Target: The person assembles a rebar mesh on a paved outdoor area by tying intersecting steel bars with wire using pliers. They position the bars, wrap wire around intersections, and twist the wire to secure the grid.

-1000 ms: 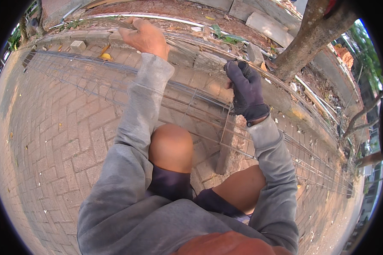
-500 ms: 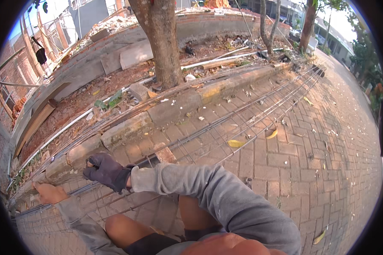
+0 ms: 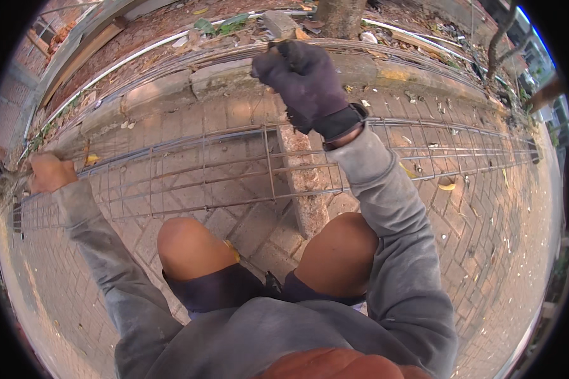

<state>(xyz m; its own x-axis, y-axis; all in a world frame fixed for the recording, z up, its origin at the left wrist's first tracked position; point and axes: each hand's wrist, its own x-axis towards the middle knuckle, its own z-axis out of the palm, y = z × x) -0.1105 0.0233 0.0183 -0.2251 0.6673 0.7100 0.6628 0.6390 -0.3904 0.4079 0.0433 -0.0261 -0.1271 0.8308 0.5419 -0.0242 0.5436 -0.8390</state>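
Note:
A long cage of thin steel reinforcing bars (image 3: 270,165) with square stirrups lies across the paving in front of my knees. At its left part my bare left hand (image 3: 52,172) is closed beside the bars; whatever is inside the fingers is hidden. My right hand (image 3: 303,79), in a dark purple glove with bare fingertips, is curled closed beyond the middle of the cage. It appears above the kerb, and its contents cannot be made out. A rough, brownish beam (image 3: 313,218) runs crosswise beneath the cage.
Behind the cage runs a stone kerb (image 3: 221,79), with long thin rods (image 3: 164,65) lying along it. Farther off are a white pipe (image 3: 117,68), a tree trunk (image 3: 340,19) and a wooden plank (image 3: 85,54). Brick paving (image 3: 487,234) with scattered yellow leaves spreads to the right.
The view has swung down over the cage and my knees. My hands were close together and are now far apart, the right one farther right and forward. Both remain closed.

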